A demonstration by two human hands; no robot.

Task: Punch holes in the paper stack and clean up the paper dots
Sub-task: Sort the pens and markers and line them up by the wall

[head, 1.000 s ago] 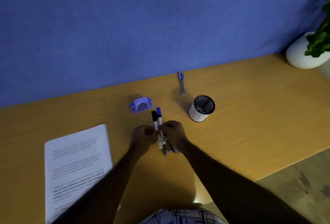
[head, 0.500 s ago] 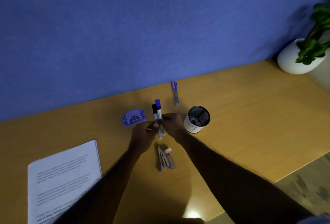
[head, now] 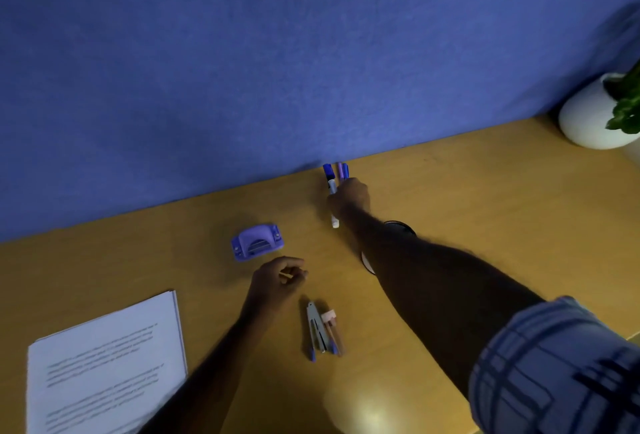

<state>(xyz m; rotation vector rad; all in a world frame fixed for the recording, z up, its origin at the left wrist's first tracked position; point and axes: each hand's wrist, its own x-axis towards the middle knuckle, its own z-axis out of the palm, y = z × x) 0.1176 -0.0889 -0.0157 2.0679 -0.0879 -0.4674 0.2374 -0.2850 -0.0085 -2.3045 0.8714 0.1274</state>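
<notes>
Right hand [head: 349,196] is gripping markers [head: 329,174] at twelve o'clock; left hand [head: 278,277] is curling, contents unclear. Forearm [head: 415,277] is risking toppling cup [head: 398,224].

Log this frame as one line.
right hand grips blue-capped white markers by blue wall | left hand curled, contents unclear | purple plastic hole punch untouched | white printed paper stack untouched

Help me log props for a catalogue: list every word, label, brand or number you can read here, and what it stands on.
No text here can be read.
White printed paper stack: rows of dark print, too blurred to read.
Blue-capped white markers held in the right hand: no legible label.
Purple plastic hole punch: no marking visible.
</notes>
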